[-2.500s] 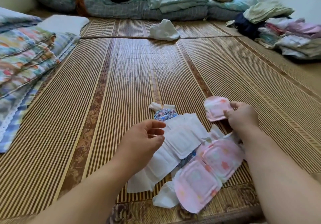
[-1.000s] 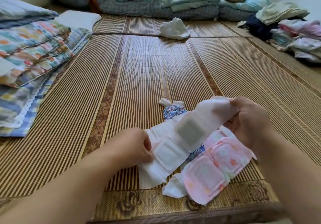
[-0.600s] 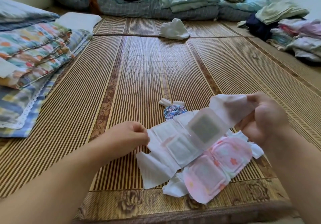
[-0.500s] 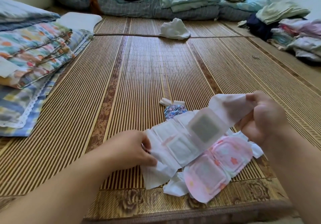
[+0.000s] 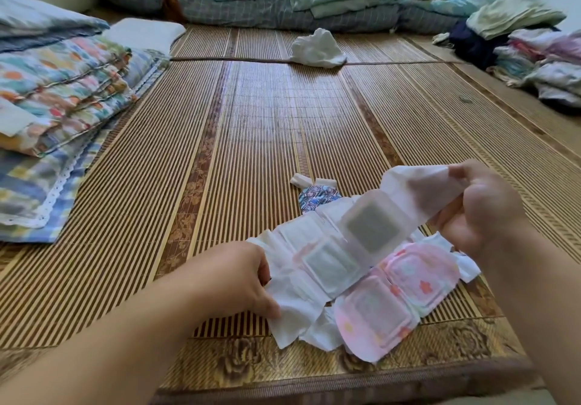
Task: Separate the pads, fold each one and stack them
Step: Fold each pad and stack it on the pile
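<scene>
The right hand (image 5: 481,212) pinches the far end of a white pad (image 5: 371,225), raised at two o'clock; the left hand (image 5: 239,279) grips its near end at eight o'clock, low over the bamboo mat (image 5: 251,121). It looks mid-separation and unfolded; no stack shows. Under it lie a pink pad (image 5: 396,297), more white ones and a blue patterned pad (image 5: 317,195) at twelve, all still to fold. Beyond, a crumpled white cloth (image 5: 317,49) and folded quilts (image 5: 59,90) sit clear of the work.

The white pad (image 5: 361,241) covers most of the blue patterned pad (image 5: 317,195) beneath it. The left hand (image 5: 239,279) hides that white pad's near corner, and the frame's edges cut off both forearms.
</scene>
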### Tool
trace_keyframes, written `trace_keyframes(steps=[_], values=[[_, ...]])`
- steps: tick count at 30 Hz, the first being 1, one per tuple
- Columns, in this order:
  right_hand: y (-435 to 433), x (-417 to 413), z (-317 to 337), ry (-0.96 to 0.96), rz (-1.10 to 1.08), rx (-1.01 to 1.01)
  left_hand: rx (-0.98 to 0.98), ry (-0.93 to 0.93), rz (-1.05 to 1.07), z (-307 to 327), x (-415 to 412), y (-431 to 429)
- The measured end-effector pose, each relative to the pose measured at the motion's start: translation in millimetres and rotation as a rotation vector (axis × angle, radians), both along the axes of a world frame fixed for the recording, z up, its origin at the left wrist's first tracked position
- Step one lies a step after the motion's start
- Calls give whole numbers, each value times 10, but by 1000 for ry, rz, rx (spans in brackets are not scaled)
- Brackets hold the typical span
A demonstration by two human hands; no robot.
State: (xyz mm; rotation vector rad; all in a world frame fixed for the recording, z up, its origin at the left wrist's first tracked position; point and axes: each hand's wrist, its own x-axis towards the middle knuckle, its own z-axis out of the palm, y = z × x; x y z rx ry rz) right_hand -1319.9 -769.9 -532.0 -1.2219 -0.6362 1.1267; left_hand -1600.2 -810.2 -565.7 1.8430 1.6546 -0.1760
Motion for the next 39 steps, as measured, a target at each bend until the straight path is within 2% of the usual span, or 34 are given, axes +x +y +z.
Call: trace_keyframes(steps=[2,5,8,14,16,19,23,26,28,31,33,36,39], values=[[3,-13,3,13,18,2,30,92,-60,-14,40,-39],[-1,-31,9,32,31,2,19,93,-114,9,55,-49],[-1,-17,8,35,17,-8,-47,-147,35,90,-38,-2],[30,29,-46,91,-40,-33,-153,-940,540,173,-351,143],[31,31,-107,115,-52,-67,-150,-1007,641,168,-395,176],[20,-9,-204,91,-36,-128,-63,-933,675,171,-419,182],[-14,-132,-260,-252,-36,-118,62,-769,595,154,-385,181],[-95,-350,-266,-493,122,-84,60,-844,580,168,-331,199],[-133,-493,-312,-742,261,-59,55,-903,581,174,-285,218],[-174,-664,-424,-1073,488,-38,53,-923,551,156,-218,244],[-196,-717,-471,-1258,538,-14,54,-918,539,135,-193,256],[-178,-680,-492,-1319,466,44,83,-891,520,112,-167,279],[-138,-603,-521,-1381,422,16,131,-839,479,88,-128,301]])
